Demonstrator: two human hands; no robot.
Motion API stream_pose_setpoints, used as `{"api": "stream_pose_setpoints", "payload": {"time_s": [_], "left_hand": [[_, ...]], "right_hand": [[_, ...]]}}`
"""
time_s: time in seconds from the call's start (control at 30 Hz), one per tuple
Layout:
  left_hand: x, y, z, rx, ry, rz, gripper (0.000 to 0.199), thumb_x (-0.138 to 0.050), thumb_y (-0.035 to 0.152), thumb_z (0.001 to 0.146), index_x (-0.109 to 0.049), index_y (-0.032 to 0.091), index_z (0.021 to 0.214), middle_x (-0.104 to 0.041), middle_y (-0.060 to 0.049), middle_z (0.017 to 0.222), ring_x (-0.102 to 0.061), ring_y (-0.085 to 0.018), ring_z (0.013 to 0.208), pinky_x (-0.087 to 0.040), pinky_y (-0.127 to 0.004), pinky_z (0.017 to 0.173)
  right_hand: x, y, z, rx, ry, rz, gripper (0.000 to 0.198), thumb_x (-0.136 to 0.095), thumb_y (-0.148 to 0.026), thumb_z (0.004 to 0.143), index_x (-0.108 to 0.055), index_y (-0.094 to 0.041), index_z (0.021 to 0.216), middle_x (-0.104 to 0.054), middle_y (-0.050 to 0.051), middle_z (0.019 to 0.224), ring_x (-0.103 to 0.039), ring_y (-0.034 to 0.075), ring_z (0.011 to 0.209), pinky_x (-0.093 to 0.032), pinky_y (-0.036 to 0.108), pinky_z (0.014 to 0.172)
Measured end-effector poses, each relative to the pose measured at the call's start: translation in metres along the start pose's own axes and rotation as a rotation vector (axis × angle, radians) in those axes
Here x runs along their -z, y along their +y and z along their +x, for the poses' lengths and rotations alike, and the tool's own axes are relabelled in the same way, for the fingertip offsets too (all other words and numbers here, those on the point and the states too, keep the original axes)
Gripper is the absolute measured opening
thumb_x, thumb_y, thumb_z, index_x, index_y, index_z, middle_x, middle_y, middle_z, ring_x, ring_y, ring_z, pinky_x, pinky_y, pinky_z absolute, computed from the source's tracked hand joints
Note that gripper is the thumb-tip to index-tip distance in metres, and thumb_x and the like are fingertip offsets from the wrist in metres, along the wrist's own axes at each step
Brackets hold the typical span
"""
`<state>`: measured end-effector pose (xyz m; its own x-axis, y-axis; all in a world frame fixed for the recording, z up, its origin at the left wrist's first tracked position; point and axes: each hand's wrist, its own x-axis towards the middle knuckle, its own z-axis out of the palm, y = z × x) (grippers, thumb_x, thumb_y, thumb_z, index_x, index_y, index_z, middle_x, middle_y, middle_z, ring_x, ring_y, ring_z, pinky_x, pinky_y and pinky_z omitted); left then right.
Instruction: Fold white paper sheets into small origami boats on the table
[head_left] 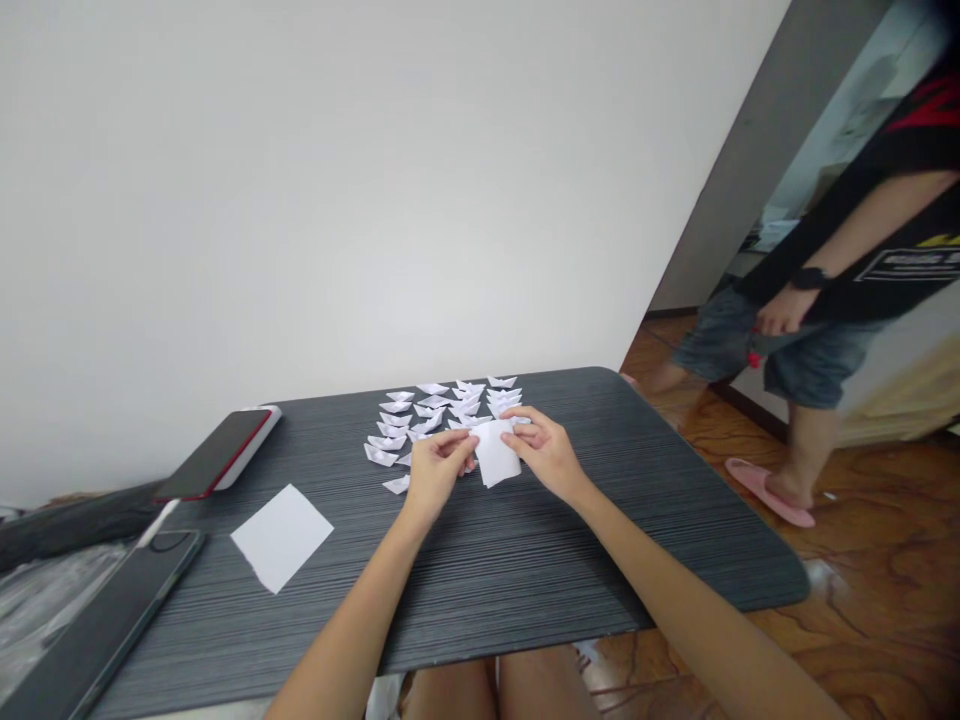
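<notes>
Between my two hands is a small folded sheet of white paper [498, 456], held up above the dark table [525, 570]. My left hand [442, 462] pinches its upper left edge between thumb and fingers. On the other side, my right hand [546, 450] grips the upper right edge in the same way. Just behind the hands stand several folded white paper boats [427, 423] in rough rows, partly covered by my fingers. A flat white square of paper [282, 538] lies on the table to the left of my left forearm.
At the table's left side lie a dark phone with a red edge [214, 455] on a white object and another dark device [127, 620] at the near edge. A white wall [337, 200] rises behind. To the right, a person [847, 250] walks past on the wooden floor.
</notes>
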<state>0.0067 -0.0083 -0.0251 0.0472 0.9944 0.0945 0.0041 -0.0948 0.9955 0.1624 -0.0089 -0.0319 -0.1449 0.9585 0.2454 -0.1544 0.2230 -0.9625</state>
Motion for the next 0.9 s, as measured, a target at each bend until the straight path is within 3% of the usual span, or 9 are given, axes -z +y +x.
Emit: {"api": "stream_pose_setpoints", "payload": {"time_s": [0.17,0.33,0.6,0.9], "left_hand": [[0.0000,-0.0011,-0.0003,-0.049,0.000,0.031,0.026,-0.061,0.032,0.064,-0.065,0.008,0.074,-0.053,0.002,0.045,-0.043,-0.007,0.041,-0.035,-0.020,0.042],[-0.0008,-0.0007,-0.0010,-0.109,-0.008,0.067,0.022,-0.061,0.030,0.064,-0.067,0.010,0.073,-0.060,-0.002,0.061,-0.050,-0.010,0.052,-0.042,-0.021,0.050],[0.0014,-0.0062,-0.0005,-0.207,-0.005,0.201,0.023,-0.058,0.030,0.067,-0.068,0.011,0.076,-0.065,-0.006,0.072,-0.054,-0.013,0.059,-0.043,-0.023,0.054],[0.0006,-0.0035,-0.0006,-0.105,-0.042,0.095,0.028,-0.060,0.030,0.065,-0.067,0.011,0.084,-0.066,-0.008,0.081,-0.059,-0.016,0.067,-0.047,-0.026,0.060]], "right_hand": [[-0.0023,0.0029,-0.0008,0.009,0.030,-0.046,0.021,-0.059,-0.030,0.067,-0.050,-0.019,0.082,-0.060,-0.001,0.064,-0.058,0.014,0.061,-0.045,0.024,0.056],[-0.0012,0.0051,0.0011,0.036,0.073,-0.110,0.019,-0.061,-0.031,0.065,-0.051,-0.017,0.072,-0.057,0.000,0.063,-0.056,0.013,0.059,-0.045,0.024,0.055],[-0.0005,0.0057,0.0012,-0.030,0.106,-0.122,0.024,-0.062,-0.037,0.063,-0.051,-0.016,0.069,-0.056,-0.001,0.056,-0.054,0.012,0.051,-0.043,0.023,0.049],[0.0006,0.0019,0.0004,-0.042,0.089,-0.125,0.025,-0.063,-0.037,0.061,-0.051,-0.016,0.069,-0.057,-0.001,0.058,-0.054,0.011,0.051,-0.045,0.022,0.048]]}}
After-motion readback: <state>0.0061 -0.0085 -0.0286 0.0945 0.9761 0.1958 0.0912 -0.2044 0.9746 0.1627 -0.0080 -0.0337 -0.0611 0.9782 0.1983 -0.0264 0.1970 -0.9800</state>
